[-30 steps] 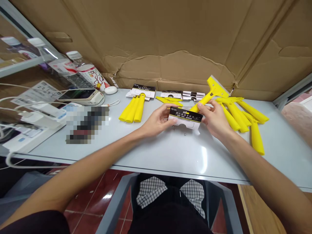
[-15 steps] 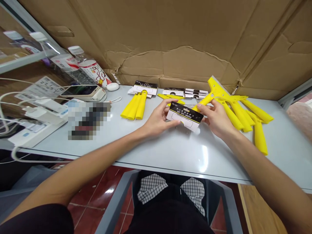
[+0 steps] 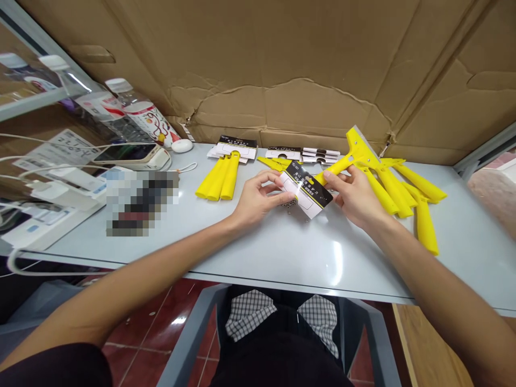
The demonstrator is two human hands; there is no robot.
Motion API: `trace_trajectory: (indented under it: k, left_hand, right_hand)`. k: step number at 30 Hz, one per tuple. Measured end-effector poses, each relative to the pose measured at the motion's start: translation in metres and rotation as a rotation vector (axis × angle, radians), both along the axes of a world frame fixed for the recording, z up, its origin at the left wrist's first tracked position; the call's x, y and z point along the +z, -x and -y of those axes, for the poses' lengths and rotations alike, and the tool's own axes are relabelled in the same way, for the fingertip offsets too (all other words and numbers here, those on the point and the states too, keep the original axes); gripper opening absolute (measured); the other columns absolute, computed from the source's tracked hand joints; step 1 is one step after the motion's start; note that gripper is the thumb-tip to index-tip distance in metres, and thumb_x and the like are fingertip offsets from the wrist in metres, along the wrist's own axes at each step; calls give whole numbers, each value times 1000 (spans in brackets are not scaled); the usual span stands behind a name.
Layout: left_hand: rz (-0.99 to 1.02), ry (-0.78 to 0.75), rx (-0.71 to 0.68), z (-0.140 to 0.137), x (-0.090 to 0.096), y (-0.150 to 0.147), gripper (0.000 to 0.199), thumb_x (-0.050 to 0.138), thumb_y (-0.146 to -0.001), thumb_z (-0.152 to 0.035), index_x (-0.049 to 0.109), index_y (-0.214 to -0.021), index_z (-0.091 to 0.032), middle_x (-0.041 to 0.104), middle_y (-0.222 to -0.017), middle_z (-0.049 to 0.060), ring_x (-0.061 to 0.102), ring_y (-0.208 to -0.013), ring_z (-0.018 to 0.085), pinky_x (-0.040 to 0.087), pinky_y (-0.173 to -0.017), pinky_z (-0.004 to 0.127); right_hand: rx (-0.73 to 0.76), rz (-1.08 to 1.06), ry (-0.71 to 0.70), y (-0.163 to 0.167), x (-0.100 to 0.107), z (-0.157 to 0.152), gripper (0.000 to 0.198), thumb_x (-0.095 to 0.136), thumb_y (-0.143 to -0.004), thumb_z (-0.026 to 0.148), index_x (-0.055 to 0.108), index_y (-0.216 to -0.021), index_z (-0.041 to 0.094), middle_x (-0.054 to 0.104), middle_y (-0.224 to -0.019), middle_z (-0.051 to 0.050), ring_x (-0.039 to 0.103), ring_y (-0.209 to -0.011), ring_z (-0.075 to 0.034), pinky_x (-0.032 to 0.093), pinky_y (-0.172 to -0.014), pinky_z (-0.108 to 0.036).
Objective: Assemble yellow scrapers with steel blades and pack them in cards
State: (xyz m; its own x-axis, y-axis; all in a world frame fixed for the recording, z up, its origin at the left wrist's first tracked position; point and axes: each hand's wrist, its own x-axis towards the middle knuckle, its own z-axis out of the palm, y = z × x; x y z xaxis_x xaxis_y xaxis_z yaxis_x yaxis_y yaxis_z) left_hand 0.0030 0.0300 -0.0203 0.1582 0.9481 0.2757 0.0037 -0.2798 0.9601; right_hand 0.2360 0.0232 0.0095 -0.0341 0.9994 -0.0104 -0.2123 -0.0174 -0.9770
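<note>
My left hand [image 3: 262,196] is closed on the left edge of a black-and-white header card [image 3: 308,188], thumb in front and fingers behind. My right hand [image 3: 357,196] is closed round the handle of a yellow scraper [image 3: 358,148], whose metal-edged head points up and to the right. The card sits over the lower end of the scraper's handle, tilted down to the right. Beside my right hand lies a pile of yellow scraper parts [image 3: 403,191]. On the left, several yellow scrapers [image 3: 221,174] lie under black-and-white cards [image 3: 237,144].
Stacks of folded cards [image 3: 320,155] lie along the back near a cardboard wall [image 3: 262,64]. Bottles [image 3: 141,110], a phone [image 3: 124,153], a white earphone case [image 3: 182,145] and a power strip with cables [image 3: 52,215] are at the left. The table's front edge [image 3: 258,284] is close to me.
The header card has turned clockwise, its right side dropping lower. Both hands keep their hold, and the view has shifted slightly.
</note>
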Motion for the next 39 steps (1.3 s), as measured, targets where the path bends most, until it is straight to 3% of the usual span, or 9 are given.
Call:
trace_trajectory:
  k: [3, 8, 14, 17, 20, 24, 27, 34, 39]
  left_hand:
    - [-4, 15, -24, 2, 1, -1, 31, 94, -72, -36, 76, -91, -20, 64, -128, 10, 64, -125, 30, 50, -116, 59]
    - [-7, -2, -148, 7, 1, -2, 52, 95, -70, -31, 76, -118, -24, 52, -148, 12, 65, -124, 31, 61, -103, 55]
    - [-21, -22, -153, 12, 0, -5, 54, 94, -71, -27, 69, -119, -25, 55, -143, 10, 66, -121, 29, 62, -100, 51]
    - [14, -1, -131, 13, 1, -5, 57, 95, -70, -26, 66, -119, -26, 58, -140, 9, 69, -116, 27, 62, -100, 50]
    - [46, 70, -120, 13, 2, -5, 68, 97, -67, -27, 60, -124, -28, 60, -142, 9, 73, -112, 27, 63, -100, 51]
    - [83, 237, -106, 8, 4, -4, 83, 99, -65, -27, 52, -134, -29, 59, -148, 15, 77, -102, 28, 63, -95, 54]
    - [128, 346, -127, 4, 4, -2, 85, 98, -65, -24, 51, -136, -26, 67, -138, 17, 77, -97, 28, 62, -93, 54]
    - [23, 427, -362, 0, 10, 7, 93, 92, -68, -18, 52, -151, -21, 74, -120, 13, 74, -96, 24, 58, -89, 43]
    - [-111, 431, -627, 3, 20, 10, 105, 86, -72, -18, 37, -165, -19, 75, -122, 17, 72, -104, 27, 55, -91, 44]
  right_hand:
    - [-6, -6, -2, 1, -1, 0, 46, 93, -73, 45, 57, -96, 27, 75, -90, 0, 73, -84, -20, 61, -64, -32]
    - [34, 14, 7, 4, -1, 2, 48, 93, -72, 45, 59, -100, 27, 75, -95, -1, 73, -86, -22, 61, -66, -34]
    - [120, 55, 1, 6, -1, 9, 43, 86, -80, 55, 64, -101, 26, 74, -112, -6, 72, -101, -25, 62, -74, -37]
    - [197, 97, -15, 4, -5, 8, 51, 93, -74, 45, 63, -111, 28, 74, -121, -6, 70, -113, -26, 63, -83, -40]
    - [205, 123, -8, 3, -10, 6, 65, 98, -65, 29, 59, -117, 30, 75, -116, -4, 73, -107, -26, 64, -85, -44]
    - [154, 69, -38, 4, -10, 4, 63, 97, -64, 25, 59, -114, 29, 76, -111, -3, 74, -101, -26, 63, -88, -46]
    - [91, 40, -27, 4, -3, 4, 61, 97, -62, 26, 61, -111, 29, 75, -109, -1, 75, -97, -25, 63, -85, -43]
    - [-99, -83, -65, -7, 12, -5, 63, 96, -58, 23, 57, -107, 31, 73, -115, -2, 73, -107, -27, 65, -80, -40]
    - [-187, -6, -67, -15, 17, -10, 65, 96, -59, 27, 59, -112, 31, 76, -98, 0, 76, -87, -24, 64, -67, -37]
